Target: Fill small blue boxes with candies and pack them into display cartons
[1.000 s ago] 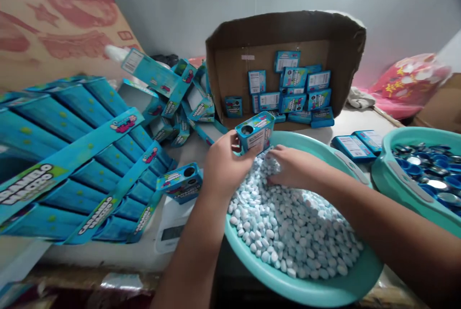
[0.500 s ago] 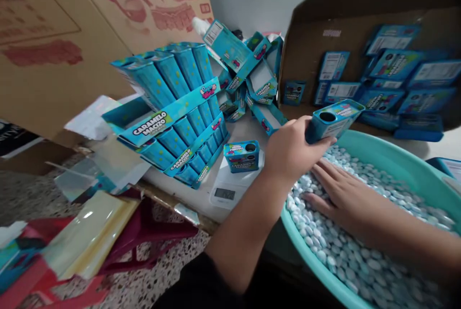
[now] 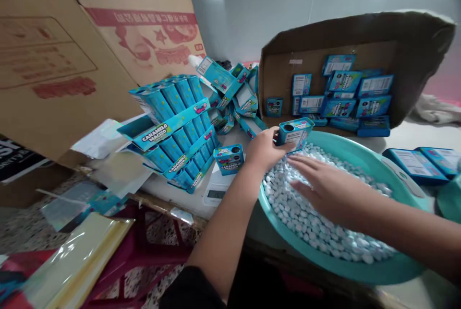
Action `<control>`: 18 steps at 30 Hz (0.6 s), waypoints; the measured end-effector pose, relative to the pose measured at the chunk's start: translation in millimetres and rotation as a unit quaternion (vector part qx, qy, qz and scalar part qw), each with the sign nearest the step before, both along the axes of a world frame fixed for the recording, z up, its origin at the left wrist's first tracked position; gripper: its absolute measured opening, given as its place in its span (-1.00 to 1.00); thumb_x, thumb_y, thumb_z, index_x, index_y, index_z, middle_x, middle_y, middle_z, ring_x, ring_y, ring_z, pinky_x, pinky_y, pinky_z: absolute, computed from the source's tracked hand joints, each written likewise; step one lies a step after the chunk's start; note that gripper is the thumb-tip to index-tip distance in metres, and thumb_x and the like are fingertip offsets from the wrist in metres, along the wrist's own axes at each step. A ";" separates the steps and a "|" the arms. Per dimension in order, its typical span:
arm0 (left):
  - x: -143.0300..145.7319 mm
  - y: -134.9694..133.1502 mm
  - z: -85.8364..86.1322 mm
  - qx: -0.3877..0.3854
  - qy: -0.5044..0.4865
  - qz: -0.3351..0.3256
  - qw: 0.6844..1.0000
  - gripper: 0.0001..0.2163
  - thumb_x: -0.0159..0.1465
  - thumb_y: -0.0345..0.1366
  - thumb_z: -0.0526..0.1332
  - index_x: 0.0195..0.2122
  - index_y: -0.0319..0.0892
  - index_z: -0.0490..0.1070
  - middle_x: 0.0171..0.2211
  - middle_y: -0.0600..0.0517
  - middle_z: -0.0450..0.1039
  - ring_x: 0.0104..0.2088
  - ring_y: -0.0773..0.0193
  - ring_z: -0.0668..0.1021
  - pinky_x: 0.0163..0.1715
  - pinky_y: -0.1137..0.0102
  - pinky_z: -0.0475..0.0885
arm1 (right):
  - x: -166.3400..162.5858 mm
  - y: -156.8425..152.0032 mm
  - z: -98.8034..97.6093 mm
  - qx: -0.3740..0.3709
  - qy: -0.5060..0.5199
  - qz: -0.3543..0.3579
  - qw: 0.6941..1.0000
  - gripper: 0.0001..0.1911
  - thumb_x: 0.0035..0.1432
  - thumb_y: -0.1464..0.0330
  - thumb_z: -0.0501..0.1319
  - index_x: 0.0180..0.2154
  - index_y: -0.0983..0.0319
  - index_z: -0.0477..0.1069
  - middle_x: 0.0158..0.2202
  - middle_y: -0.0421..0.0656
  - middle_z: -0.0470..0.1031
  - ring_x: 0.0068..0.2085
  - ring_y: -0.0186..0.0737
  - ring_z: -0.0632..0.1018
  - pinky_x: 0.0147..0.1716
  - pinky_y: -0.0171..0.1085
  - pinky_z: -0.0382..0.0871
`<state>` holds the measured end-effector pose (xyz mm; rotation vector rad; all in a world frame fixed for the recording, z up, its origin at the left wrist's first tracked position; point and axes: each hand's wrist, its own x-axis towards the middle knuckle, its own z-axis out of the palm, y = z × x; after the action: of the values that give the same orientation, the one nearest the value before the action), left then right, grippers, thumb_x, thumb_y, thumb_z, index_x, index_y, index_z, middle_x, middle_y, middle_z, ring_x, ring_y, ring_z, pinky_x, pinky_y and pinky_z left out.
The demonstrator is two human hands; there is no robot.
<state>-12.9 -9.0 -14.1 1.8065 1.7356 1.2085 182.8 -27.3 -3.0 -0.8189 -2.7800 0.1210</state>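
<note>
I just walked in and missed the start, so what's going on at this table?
A person's left hand grips a blue container with a round opening in its top, at the far edge of a turquoise basin. The right hand is held open over the pale candies in the basin; whether it touches them is hard to tell. A second container stands on a white scale. Similar ones are piled in the cardboard box behind.

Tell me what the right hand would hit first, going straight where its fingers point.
The right hand would probably meet the left hand, which holds a blue container; depth is unclear, so it might brush the pale candies below first.
</note>
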 end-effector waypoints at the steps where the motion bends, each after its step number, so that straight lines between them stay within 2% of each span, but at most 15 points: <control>1: 0.8 -0.6 0.7 -0.002 0.005 0.006 1.000 -0.68 0.15 -0.05 0.38 -0.16 -0.11 0.50 -0.20 -0.02 0.62 -0.23 0.16 0.61 -0.30 0.35 0.43 | -2.2 -12.2 1.3 0.001 0.000 0.040 0.999 -0.36 0.40 0.09 -0.04 0.30 0.37 0.25 0.32 0.07 0.26 0.33 0.12 0.28 0.28 0.11 0.25; 4: 3.1 -2.1 2.2 -0.007 0.010 0.021 1.000 -0.70 0.15 -0.05 0.38 -0.17 -0.09 0.50 -0.21 0.01 0.62 -0.26 0.17 0.61 -0.31 0.35 0.43 | -4.4 -31.6 -3.7 -0.032 -0.034 0.119 0.992 -0.28 0.38 0.02 0.00 0.36 0.36 0.16 0.38 0.07 0.11 0.38 0.18 0.15 0.29 0.18 0.20; 7: 4.4 -3.4 3.0 -0.014 0.006 0.038 0.999 -0.70 0.13 -0.04 0.39 -0.19 -0.08 0.51 -0.23 0.02 0.62 -0.24 0.15 0.62 -0.33 0.37 0.42 | -2.6 -26.3 -13.3 -0.031 -0.060 0.130 0.989 -0.34 0.40 0.04 0.00 0.34 0.29 0.21 0.39 0.05 0.09 0.39 0.22 0.11 0.27 0.23 0.21; 10: 4.9 -3.7 3.3 -0.013 0.006 0.045 0.999 -0.70 0.12 -0.04 0.40 -0.20 -0.08 0.51 -0.25 0.02 0.62 -0.26 0.16 0.62 -0.32 0.37 0.42 | 0.0 -13.1 -19.3 0.021 -0.064 0.128 0.989 -0.44 0.40 0.25 0.00 0.31 0.38 0.24 0.35 0.14 0.15 0.35 0.17 0.22 0.27 0.14 0.26; 13: 5.1 -2.3 2.2 -0.016 0.001 0.036 0.999 -0.71 0.13 -0.08 0.40 -0.20 -0.11 0.52 -0.25 -0.01 0.62 -0.24 0.16 0.62 -0.27 0.38 0.45 | 3.7 0.1 -23.6 0.066 -0.098 0.112 0.987 -0.45 0.29 0.49 -0.04 0.26 0.58 0.26 0.31 0.28 0.18 0.30 0.13 0.32 0.24 0.02 0.34; 18: 5.1 1.0 -2.6 -0.033 -0.034 0.032 0.998 -0.68 0.17 -0.06 0.36 -0.15 -0.15 0.50 -0.22 -0.04 0.62 -0.25 0.16 0.63 -0.24 0.36 0.47 | 12.9 27.8 -26.6 0.059 -0.106 0.032 0.992 -0.41 0.18 0.55 0.01 0.23 0.65 0.27 0.29 0.33 0.22 0.28 0.16 0.35 0.25 -0.03 0.32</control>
<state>-7.9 -8.0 -16.7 1.6651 1.7856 1.2084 195.7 0.5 -29.6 -0.7546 -2.9789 -0.1251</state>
